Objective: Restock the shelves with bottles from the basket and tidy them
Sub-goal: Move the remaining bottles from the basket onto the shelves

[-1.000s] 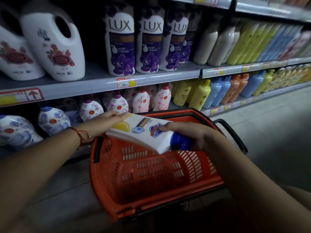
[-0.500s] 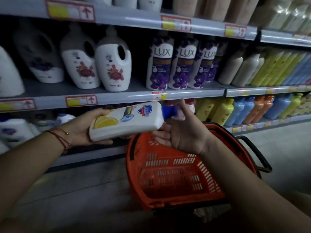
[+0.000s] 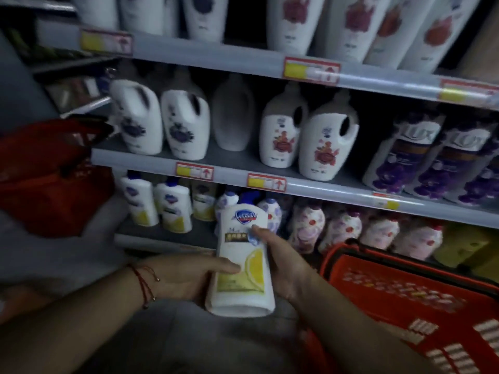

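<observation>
A white bottle (image 3: 241,263) with a lemon picture and a blue cap stands nearly upright in front of the bottom shelf. My left hand (image 3: 186,279) holds its lower left side, thumb across the label. My right hand (image 3: 283,265) grips its right side, a fingertip on the front label. Matching lemon bottles (image 3: 159,209) stand on the bottom shelf (image 3: 162,238) just left of and behind it. The orange basket (image 3: 405,290) lies at lower right on the floor, close to my right forearm.
White handled jugs (image 3: 278,136) line the middle shelf, purple LUX bottles (image 3: 421,160) to their right. Floral pump bottles (image 3: 337,228) fill the bottom shelf to the right. A second red basket (image 3: 51,174) hangs blurred at the left edge.
The bottle turned from lying sideways to upright, cap up. My right hand went from open under the cap to gripping the side. The view swung left, so the basket is now at lower right.
</observation>
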Motion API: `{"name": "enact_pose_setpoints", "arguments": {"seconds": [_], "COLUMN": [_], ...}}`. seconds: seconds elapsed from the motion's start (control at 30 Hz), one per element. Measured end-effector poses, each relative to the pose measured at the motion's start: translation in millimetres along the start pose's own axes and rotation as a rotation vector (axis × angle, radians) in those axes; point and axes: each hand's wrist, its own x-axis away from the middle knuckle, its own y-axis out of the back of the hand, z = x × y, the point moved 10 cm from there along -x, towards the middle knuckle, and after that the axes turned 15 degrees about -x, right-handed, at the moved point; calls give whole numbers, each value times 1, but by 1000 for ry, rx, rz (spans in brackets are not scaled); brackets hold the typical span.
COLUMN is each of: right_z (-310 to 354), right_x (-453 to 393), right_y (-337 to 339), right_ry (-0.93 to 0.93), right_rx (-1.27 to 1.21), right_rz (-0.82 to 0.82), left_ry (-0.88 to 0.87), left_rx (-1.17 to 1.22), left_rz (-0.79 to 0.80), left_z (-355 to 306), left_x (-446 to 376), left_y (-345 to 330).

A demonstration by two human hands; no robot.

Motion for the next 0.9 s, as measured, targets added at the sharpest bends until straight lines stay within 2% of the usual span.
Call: {"name": "enact_pose_setpoints", "arguments": {"seconds": [0.1,0.23,0.4,0.57,0.7,0.77,0.9], "right_z": [-20,-20,-13,-22,-23,-16,1], "right_x": [-34,-86,-150,-209,-238,-248,-263], "right_y": [-12,-29,-58,-46,-30,-28,-31], "right_ry": [-11,46,14,-17,-41,-33,14], "right_rx": [118,318,542,576,553,569,626], "right_rz": [-25,-105,-65,-95,-124,-111,-83], "left_ry": [32,-53,-66,-83,-87,-153,-299], "left_rx": [204,280,127,57,16,2,-188], "left_rz": [-122,-298,-502,-653,-669,-684,-734], "left_z": [20,33,33,41,41,33,11], "left_x": [-6,-30,-60,-90,-113,-122,-130], "left_y": [25,91,157,202,227,239,261]}}
